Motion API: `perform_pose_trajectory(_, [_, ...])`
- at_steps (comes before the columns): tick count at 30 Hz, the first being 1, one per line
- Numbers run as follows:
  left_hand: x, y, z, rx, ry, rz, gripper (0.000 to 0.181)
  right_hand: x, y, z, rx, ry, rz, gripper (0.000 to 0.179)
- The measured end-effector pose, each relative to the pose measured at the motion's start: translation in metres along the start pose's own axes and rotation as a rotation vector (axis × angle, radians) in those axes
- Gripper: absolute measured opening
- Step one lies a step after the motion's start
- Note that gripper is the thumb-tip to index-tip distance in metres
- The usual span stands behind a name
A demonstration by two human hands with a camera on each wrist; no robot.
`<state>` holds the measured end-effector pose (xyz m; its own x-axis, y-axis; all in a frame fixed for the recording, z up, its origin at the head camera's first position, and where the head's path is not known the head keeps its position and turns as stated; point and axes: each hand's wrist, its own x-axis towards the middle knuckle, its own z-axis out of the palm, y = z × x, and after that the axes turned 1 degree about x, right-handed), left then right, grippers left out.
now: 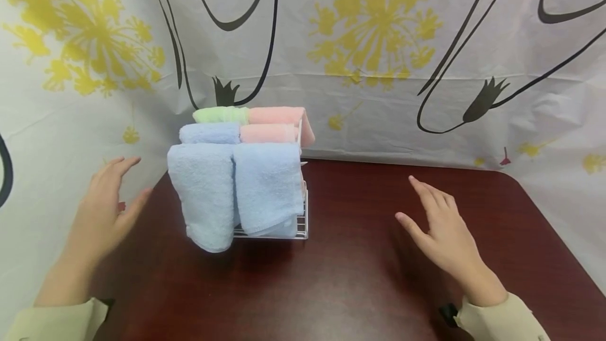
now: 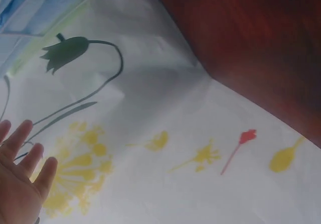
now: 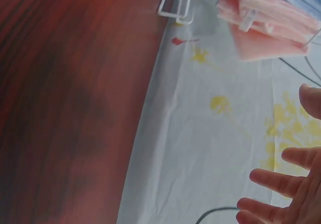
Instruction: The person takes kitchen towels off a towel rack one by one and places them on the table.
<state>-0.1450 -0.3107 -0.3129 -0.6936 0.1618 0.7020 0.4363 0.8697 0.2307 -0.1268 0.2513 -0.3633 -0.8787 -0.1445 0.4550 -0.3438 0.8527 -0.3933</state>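
Note:
Several folded towels hang over a white wire rack (image 1: 305,214) left of centre on the table. In front are two light blue towels (image 1: 201,188), side by side. Behind them lie a blue towel (image 1: 210,133) and a pink towel (image 1: 268,133). At the back are a green towel (image 1: 220,115) and another pink towel (image 1: 276,114). My left hand (image 1: 101,209) hovers left of the rack, fingers spread, touching nothing. Well to the rack's right, my right hand (image 1: 442,233) is held above the table with its fingers extended and nothing in it.
The dark red-brown wooden table (image 1: 360,278) has a rounded far right corner. A white curtain (image 1: 284,57) with yellow and grey flower prints surrounds its back and sides. Both sleeves are pale, and a dark strap (image 1: 448,313) shows at the right wrist.

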Motion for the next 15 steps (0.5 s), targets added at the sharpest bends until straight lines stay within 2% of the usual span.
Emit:
perform_pose_trajectory(7, [0.01,0.017,-0.003,-0.228,0.034,-0.089,0.047,0.011,-0.02,0.01,0.124,0.008,-0.025,0.077])
perform_pose_trajectory(12, [0.019,0.024,-0.002,-0.291,0.053,-0.07,0.037,0.023,-0.042,0.017,0.2,0.006,-0.047,0.074])
perform_pose_trajectory(15, [0.023,0.028,-0.001,-0.331,0.048,-0.079,0.031,0.032,-0.057,0.02,0.245,-0.002,-0.071,0.074])
